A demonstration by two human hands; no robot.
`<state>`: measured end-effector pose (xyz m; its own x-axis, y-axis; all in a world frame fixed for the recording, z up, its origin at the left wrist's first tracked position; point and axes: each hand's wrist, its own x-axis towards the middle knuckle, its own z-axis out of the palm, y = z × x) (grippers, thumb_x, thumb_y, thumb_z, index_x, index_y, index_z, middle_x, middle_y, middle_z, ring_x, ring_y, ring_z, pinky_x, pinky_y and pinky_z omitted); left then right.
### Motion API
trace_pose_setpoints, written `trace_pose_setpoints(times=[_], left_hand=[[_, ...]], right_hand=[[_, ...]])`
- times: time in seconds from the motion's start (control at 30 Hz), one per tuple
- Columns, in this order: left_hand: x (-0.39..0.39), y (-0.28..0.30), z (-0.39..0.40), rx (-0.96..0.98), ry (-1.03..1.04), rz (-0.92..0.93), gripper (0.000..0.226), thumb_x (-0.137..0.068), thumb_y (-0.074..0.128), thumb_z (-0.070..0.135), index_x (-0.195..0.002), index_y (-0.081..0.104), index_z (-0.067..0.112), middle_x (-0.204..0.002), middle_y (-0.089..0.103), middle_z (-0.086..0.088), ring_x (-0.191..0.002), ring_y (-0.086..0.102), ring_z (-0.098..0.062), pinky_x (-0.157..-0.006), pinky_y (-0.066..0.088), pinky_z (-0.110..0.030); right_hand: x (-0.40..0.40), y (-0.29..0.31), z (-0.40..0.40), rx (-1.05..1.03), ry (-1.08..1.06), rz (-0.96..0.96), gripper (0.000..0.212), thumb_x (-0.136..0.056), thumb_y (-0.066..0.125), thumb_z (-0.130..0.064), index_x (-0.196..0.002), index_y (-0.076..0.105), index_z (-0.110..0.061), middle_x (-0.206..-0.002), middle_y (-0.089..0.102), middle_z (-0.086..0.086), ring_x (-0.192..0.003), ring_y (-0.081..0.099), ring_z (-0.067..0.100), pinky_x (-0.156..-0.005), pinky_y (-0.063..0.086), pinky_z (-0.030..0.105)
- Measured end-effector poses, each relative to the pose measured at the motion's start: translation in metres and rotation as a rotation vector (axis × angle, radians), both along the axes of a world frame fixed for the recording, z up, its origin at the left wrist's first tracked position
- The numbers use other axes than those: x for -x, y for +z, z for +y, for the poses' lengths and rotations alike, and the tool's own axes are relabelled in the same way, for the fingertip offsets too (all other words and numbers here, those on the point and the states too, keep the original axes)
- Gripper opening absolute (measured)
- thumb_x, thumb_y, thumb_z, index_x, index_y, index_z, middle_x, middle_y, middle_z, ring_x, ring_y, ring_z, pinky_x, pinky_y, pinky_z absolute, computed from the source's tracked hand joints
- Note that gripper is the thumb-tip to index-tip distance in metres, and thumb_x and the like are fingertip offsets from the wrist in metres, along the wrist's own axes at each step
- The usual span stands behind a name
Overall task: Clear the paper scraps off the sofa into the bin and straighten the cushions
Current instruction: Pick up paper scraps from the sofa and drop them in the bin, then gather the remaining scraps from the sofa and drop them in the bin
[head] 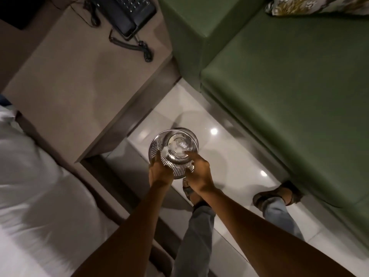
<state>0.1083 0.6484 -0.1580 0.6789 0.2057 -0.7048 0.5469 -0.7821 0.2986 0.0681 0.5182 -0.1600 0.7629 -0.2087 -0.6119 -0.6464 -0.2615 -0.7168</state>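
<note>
A round perforated metal bin (157, 145) is over the white tiled floor between a bedside table and the sofa. Crumpled white paper scraps (178, 147) lie in its bottom. My left hand (159, 170) grips the bin's near left rim. On the near right rim rests my right hand (198, 172), its index finger stretched over the opening. The green sofa (289, 80) fills the right side, and its visible seat shows no scraps. A patterned cushion (319, 4) lies at the top right edge, mostly cut off.
A beige bedside table (79, 80) with a black corded phone (129, 13) stands at the left. White bedding (30, 186) covers the bottom left. My sandalled feet (277, 194) stand on the glossy floor (219, 156) by the sofa's front edge.
</note>
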Motion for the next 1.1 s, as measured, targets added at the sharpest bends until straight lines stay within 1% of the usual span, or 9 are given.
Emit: trace_pose_setpoints(times=[0.1,0.3,0.47,0.57,0.7,0.87,0.93,1.0,1.1], left_hand=[[0.007,0.007,-0.007,0.023,-0.042,-0.05,0.069,-0.095,0.052,-0.001,-0.16,0.032,0.012,-0.163,0.036,-0.023,-0.146,0.038,-0.049,-0.117,0.037,-0.056],[0.001,0.04,-0.046,-0.009,-0.183,-0.21,0.06,-0.104,0.048,0.008,-0.161,0.031,0.014,-0.162,0.04,-0.018,-0.15,0.033,-0.039,-0.126,0.014,-0.044],[-0.01,0.078,-0.105,0.014,-0.247,-0.309,0.054,-0.101,0.05,0.008,-0.154,0.042,0.004,-0.16,0.041,-0.023,-0.149,0.034,-0.045,-0.122,0.028,-0.059],[-0.01,0.1,-0.148,0.027,-0.289,-0.348,0.052,-0.105,0.044,0.018,-0.157,0.039,0.011,-0.163,0.039,-0.019,-0.151,0.033,-0.042,-0.124,0.026,-0.06],[-0.004,0.126,-0.214,0.059,-0.375,-0.373,0.052,-0.106,0.046,0.018,-0.157,0.037,0.015,-0.164,0.037,-0.016,-0.151,0.033,-0.038,-0.124,0.03,-0.057],[0.015,0.151,-0.316,0.134,-0.538,-0.458,0.051,-0.098,0.059,0.009,-0.148,0.05,0.006,-0.15,0.052,-0.021,-0.136,0.049,-0.042,-0.109,0.046,-0.058],[0.022,0.155,-0.359,0.162,-0.623,-0.443,0.053,-0.096,0.06,0.007,-0.148,0.049,0.002,-0.148,0.053,-0.022,-0.134,0.049,-0.043,-0.109,0.045,-0.056],[0.03,0.157,-0.412,0.188,-0.697,-0.411,0.056,-0.098,0.056,0.01,-0.152,0.043,0.005,-0.153,0.047,-0.019,-0.14,0.044,-0.038,-0.117,0.038,-0.052],[0.043,0.155,-0.487,0.207,-0.812,-0.405,0.057,-0.098,0.054,0.014,-0.153,0.041,0.006,-0.155,0.045,-0.018,-0.143,0.041,-0.036,-0.121,0.033,-0.046]], right_hand=[[0.005,0.008,-0.012,0.003,0.03,-0.007,0.055,-0.082,0.073,0.005,-0.135,0.067,-0.009,-0.134,0.072,0.011,-0.123,0.068,0.028,-0.107,0.055,0.044],[0.002,0.04,-0.056,0.116,0.067,-0.037,0.045,-0.089,0.076,-0.009,-0.131,0.067,-0.022,-0.127,0.074,0.002,-0.113,0.07,0.021,-0.099,0.059,0.043],[0.006,0.074,-0.116,0.154,0.047,-0.033,0.054,-0.092,0.078,-0.013,-0.142,0.06,-0.022,-0.142,0.067,0.002,-0.128,0.065,0.02,-0.11,0.053,0.035],[0.014,0.097,-0.161,0.19,0.027,-0.083,0.053,-0.093,0.077,-0.017,-0.142,0.06,-0.023,-0.144,0.064,0.0,-0.13,0.063,0.018,-0.108,0.051,0.029],[0.029,0.122,-0.226,0.269,-0.054,-0.126,0.048,-0.091,0.079,-0.02,-0.137,0.064,-0.019,-0.138,0.068,0.003,-0.126,0.064,0.022,-0.108,0.047,0.028],[0.069,0.137,-0.338,0.367,-0.295,-0.119,0.044,-0.088,0.082,-0.019,-0.13,0.071,-0.016,-0.13,0.074,0.009,-0.117,0.07,0.032,-0.104,0.053,0.038],[0.092,0.138,-0.386,0.394,-0.38,-0.09,0.045,-0.087,0.082,-0.017,-0.131,0.071,-0.014,-0.131,0.073,0.012,-0.116,0.07,0.034,-0.102,0.055,0.041],[0.117,0.138,-0.436,0.416,-0.445,-0.061,0.046,-0.088,0.081,-0.016,-0.133,0.07,-0.013,-0.133,0.072,0.013,-0.118,0.069,0.035,-0.103,0.056,0.043],[0.15,0.136,-0.503,0.441,-0.534,-0.014,0.046,-0.09,0.079,-0.017,-0.135,0.068,-0.016,-0.134,0.071,0.011,-0.114,0.071,0.033,-0.099,0.058,0.042]])
